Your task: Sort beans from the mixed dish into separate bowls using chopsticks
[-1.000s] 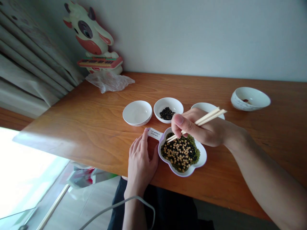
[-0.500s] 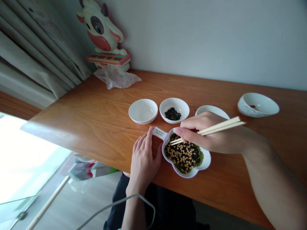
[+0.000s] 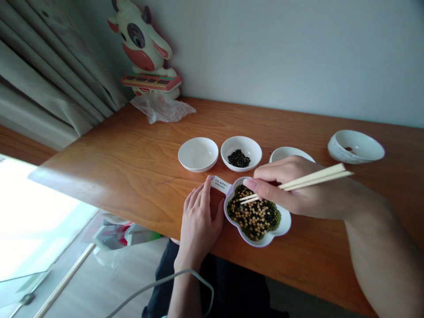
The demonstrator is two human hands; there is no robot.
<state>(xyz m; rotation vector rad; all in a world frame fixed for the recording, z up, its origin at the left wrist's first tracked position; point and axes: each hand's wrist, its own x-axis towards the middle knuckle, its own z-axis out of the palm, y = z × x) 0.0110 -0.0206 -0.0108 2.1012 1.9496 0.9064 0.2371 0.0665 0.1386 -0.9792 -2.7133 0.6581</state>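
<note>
A pair of light wooden chopsticks [image 3: 314, 179] is gripped in my right hand [image 3: 291, 187], closed above the dish. Their tips touch or hover just over mixed beans [image 3: 255, 216], tan, black and green, in a white flower-shaped dish [image 3: 284, 225] with a lilac rim; whether they pinch a bean is too small to tell. My left hand [image 3: 200, 218] lies on the table with fingers stretched out, its index fingertip at the end of the dish's labelled handle [image 3: 220, 184] and its thumb near the rim.
Behind the dish stand an empty white bowl [image 3: 198, 154], a white bowl holding black beans [image 3: 239, 159] and another bowl [image 3: 288, 153], partly hidden by my right hand. Farther right is a patterned bowl [image 3: 357, 148]. A plastic bag [image 3: 162, 109] and cow toy [image 3: 142, 48] stand back left.
My right hand has shifted slightly right with the chopsticks, their tips moving a little right and down over the beans. My left hand and the dish have stayed put.
</note>
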